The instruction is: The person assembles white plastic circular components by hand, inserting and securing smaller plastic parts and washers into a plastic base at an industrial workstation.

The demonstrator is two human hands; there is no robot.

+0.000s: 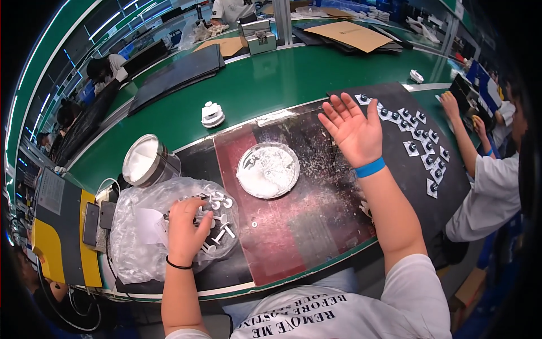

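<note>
**Hands over a bag of white plastic parts at a green workbench**

Green and curved, the long workbench top (265, 85) runs across a busy workshop, with other people seated along its far left edge and another person in a white shirt (491, 198) at the right. Flat black sheets (175, 73) and brown cardboard pieces (350, 34) lie on its far side. Nearer, a dark red and black work mat (293, 226), dusted with white flecks, lies in front of the person. To its right a black mat (451, 181) carries rows of small white square parts with dark centres (423, 138).

A crumpled clear plastic bag (135, 248) sits at the left, holding white T-shaped plastic pieces (220, 217). The left hand (185, 229) rests on these pieces with its fingers curled over them; whether it grips one cannot be told. The right hand (353, 130) hovers open above the mat's far edge, fingers spread wide, holding nothing, a blue wristband (370, 168) on its wrist.

Between the hands lies a round shallow dish of white material (267, 169). Behind the bag stands a round metal lamp head (145, 161), and farther back a small stacked white plastic fitting (213, 114).
</note>
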